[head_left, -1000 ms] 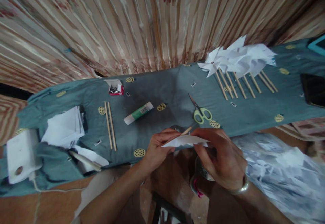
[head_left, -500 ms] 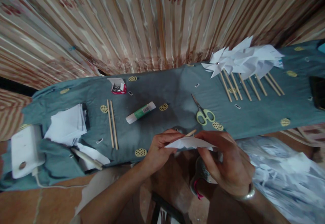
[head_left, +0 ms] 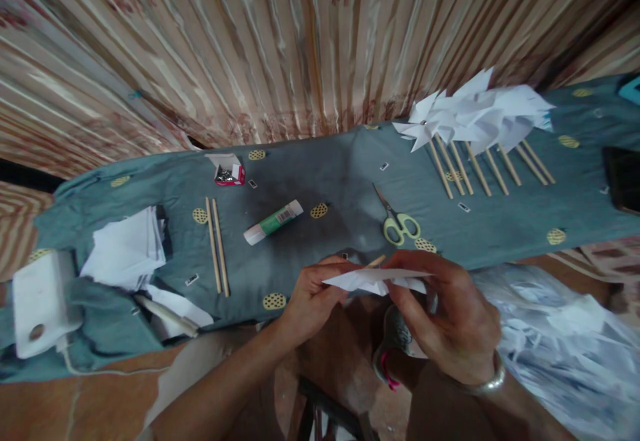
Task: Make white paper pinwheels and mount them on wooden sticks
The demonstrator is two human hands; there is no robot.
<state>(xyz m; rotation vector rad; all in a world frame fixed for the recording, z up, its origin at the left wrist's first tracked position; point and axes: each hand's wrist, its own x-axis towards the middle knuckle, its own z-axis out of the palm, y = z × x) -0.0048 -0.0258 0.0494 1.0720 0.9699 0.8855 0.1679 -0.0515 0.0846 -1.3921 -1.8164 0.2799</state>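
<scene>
A white paper pinwheel [head_left: 373,281] is held edge-on between both hands, just off the near edge of the table. My left hand [head_left: 314,293] is closed on its left side, thumb and fingers pinching. A wooden stick [head_left: 377,261] pokes out behind the paper; most of it is hidden. My right hand [head_left: 445,311] grips the right side, with fingers above and below the paper. Just beyond the hands lie scissors [head_left: 400,225] with green handles. A glue stick [head_left: 274,222] lies farther left, near a small open red-and-white box [head_left: 230,171] of metal pins.
Finished pinwheels [head_left: 475,114] on sticks lie at the back right. Two bare sticks [head_left: 217,247] and a stack of white paper [head_left: 127,244] are on the left, near a white power device [head_left: 43,304]. A plastic bag [head_left: 565,341] sits below right; a dark phone [head_left: 623,177] lies far right.
The view has shifted slightly. My right fingers have moved a little along the pinwheel, and the paper is tilted slightly differently. Both hands keep their hold.
</scene>
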